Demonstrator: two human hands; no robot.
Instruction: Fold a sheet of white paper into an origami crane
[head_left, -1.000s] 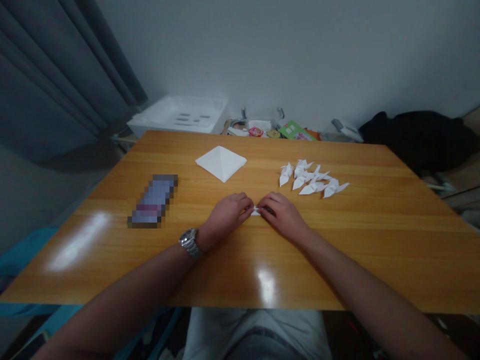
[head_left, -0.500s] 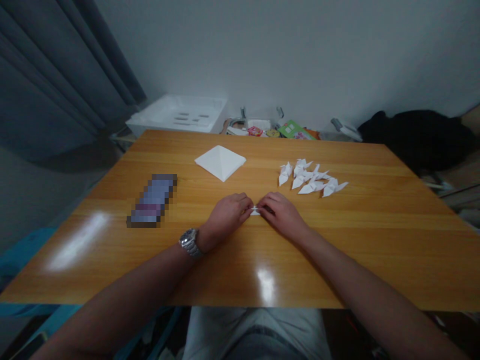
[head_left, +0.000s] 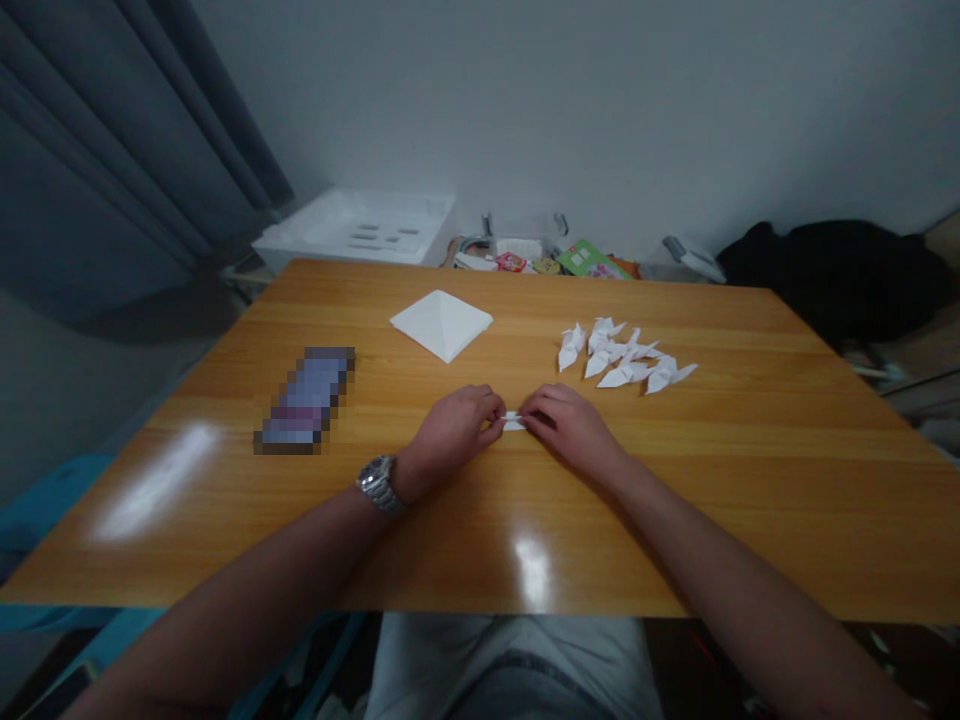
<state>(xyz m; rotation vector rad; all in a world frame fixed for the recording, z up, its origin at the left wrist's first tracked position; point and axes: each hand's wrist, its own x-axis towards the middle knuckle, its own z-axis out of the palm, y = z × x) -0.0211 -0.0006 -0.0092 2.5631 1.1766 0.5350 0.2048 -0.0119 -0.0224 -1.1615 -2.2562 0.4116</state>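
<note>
Both my hands rest on the wooden table (head_left: 675,500), fingertips meeting over a small folded white paper piece (head_left: 513,421). My left hand (head_left: 452,432), with a metal wristwatch (head_left: 377,484) on its wrist, has its fingers curled and pinches the paper's left end. My right hand (head_left: 570,429) pinches the right end, fingers bent over it. Most of the paper is hidden under the fingers. A stack of white square paper (head_left: 442,323) lies beyond my hands. Several folded white paper cranes (head_left: 621,357) lie in a cluster to the right of it.
A blurred-out flat object (head_left: 305,400) lies on the table to the left. Behind the table stand a white plastic tray (head_left: 360,229), assorted small packages (head_left: 547,259) and a black bag (head_left: 832,272). Grey curtains (head_left: 97,150) hang at the left.
My right hand has slid slightly to the right along the paper, so a bit more of the white piece shows between my fingertips. Nothing else has moved.
</note>
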